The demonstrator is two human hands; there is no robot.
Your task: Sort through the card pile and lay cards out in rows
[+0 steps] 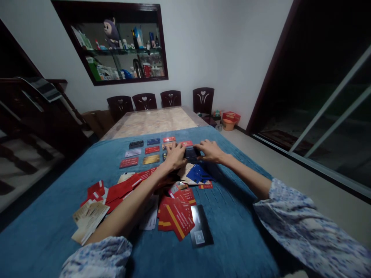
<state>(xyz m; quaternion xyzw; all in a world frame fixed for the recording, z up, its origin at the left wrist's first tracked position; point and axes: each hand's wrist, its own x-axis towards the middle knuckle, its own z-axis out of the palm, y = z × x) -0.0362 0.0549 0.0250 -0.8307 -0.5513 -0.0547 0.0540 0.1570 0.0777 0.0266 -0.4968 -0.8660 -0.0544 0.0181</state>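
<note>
My left hand (174,157) and my right hand (211,151) grip a stack of dark cards (190,153) from its two ends, fingers bent around it. A red card (186,143) lies just beyond the stack. To the left, small card stacks sit in rows, among them a gold stack (151,159), a red stack (129,162) and a black stack (136,144). Blue cards (199,173) are fanned out below my right hand. Loose red cards (177,216) with yellow stripes overlap near me, beside a black card (202,227). My left forearm hides part of the spread.
A blue cloth (240,235) covers the near part of the long table (156,120). More red cards (123,192) and cream cards (90,217) lie at the left. Dark wooden chairs (203,101) stand at the far end, near an orange bucket (228,124).
</note>
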